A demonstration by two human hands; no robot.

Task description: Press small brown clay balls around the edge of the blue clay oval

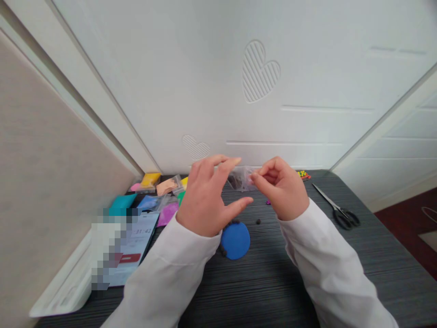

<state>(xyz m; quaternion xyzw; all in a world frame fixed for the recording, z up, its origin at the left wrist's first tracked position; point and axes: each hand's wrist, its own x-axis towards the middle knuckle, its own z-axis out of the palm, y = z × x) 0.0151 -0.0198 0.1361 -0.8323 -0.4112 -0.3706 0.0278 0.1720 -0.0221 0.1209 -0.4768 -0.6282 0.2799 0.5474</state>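
Note:
My right hand [282, 187] is raised above the dark table [266, 282], its fingers pinched on a small clear plastic bag [241, 178] with something dark inside. My left hand [209, 196] hovers just left of the bag, fingers apart, with its fingertips near the bag's top edge. Below the hands a flat blue clay disc [235, 240] lies on the table, with dark bits along its left rim. A small dark pellet [258, 221] and a tiny purple bit [268, 202] lie close by.
Several bags of coloured clay [160, 191] are heaped at the back left. A phone [131, 248] rests on a white tray at the left. Black scissors [337, 209] lie at the right, small coloured beads [303, 174] near the white door behind.

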